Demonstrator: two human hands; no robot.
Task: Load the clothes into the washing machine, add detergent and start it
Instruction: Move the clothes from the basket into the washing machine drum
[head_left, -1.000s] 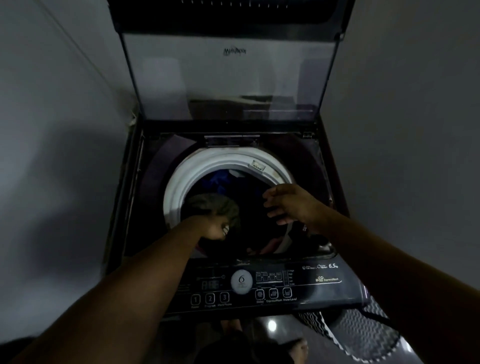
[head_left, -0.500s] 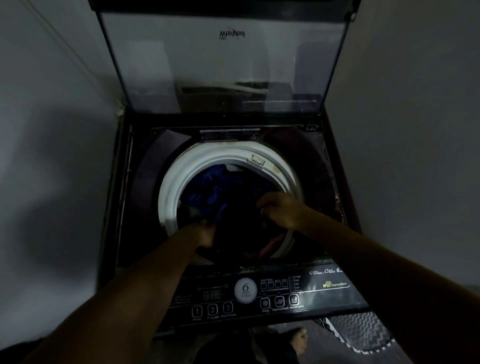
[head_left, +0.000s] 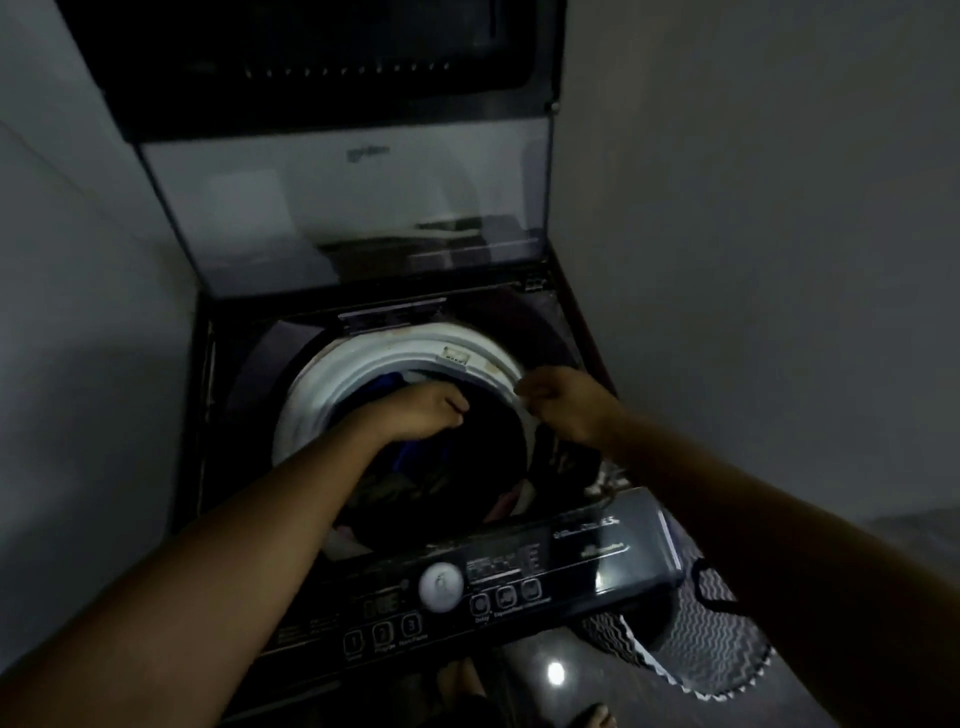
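- Down in the washing machine (head_left: 244, 415) with the left hand (head_left: 423, 415), fingers curled over dark clothes (head_left: 483, 467); too dim to tell whether gripping.
- Just right of it, the right hand (head_left: 563, 408), curled by the white tub ring (head_left: 332, 384); grip likewise unclear.
- Under the left wrist, a blue garment (head_left: 387, 387).
- Nearer than both hands, the control panel (head_left: 519, 571); beyond them, the upright lid (head_left: 363, 208).

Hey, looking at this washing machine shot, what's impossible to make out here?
Head view only:
Control panel labels: motion-blurred, unreadable.
Left hand and right hand: fingers curled, but darkness hides whether they grip cloth.
Clothes in the drum: mostly lost in shadow and behind the left forearm.
Lid logo: blurred.
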